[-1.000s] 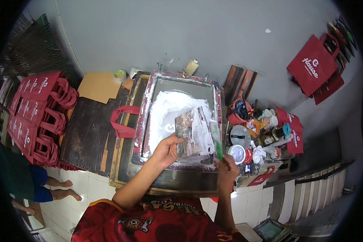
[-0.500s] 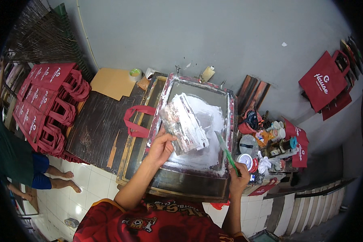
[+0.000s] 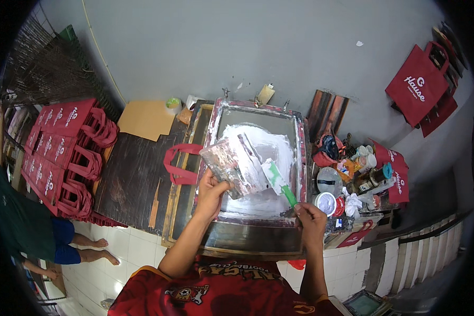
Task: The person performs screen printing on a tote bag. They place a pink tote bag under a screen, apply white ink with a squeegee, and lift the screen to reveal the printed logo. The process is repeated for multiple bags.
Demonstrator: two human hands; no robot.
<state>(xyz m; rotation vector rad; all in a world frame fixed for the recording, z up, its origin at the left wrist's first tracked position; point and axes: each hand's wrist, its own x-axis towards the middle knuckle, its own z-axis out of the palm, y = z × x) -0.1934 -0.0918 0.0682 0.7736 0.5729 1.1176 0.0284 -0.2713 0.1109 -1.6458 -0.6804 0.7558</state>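
My left hand (image 3: 211,196) grips a flat squeegee (image 3: 222,162) smeared with white ink, tilted above the screen-printing frame (image 3: 214,124). In my right hand (image 3: 310,220) is a green-handled scraper (image 3: 275,178), its blade coated white and close to the squeegee's right edge. I cannot tell whether the two touch. Below them, the mesh carries a broad patch of white ink (image 3: 284,152). From under the frame's left side sticks out the dark red handle (image 3: 175,164) of a bag.
Stacked red bags (image 3: 58,134) lie left, beside a person in dark green (image 3: 26,221). Cardboard (image 3: 145,118) and a tape roll (image 3: 173,104) sit at the back. A white ink tub (image 3: 325,203) and several jars (image 3: 371,181) crowd the right; red bags (image 3: 418,87) hang on the wall.
The scraper has swung up and left to the squeegee, its broad white-coated face now showing. The squeegee has turned a little toward horizontal. The whole view has shifted slightly.
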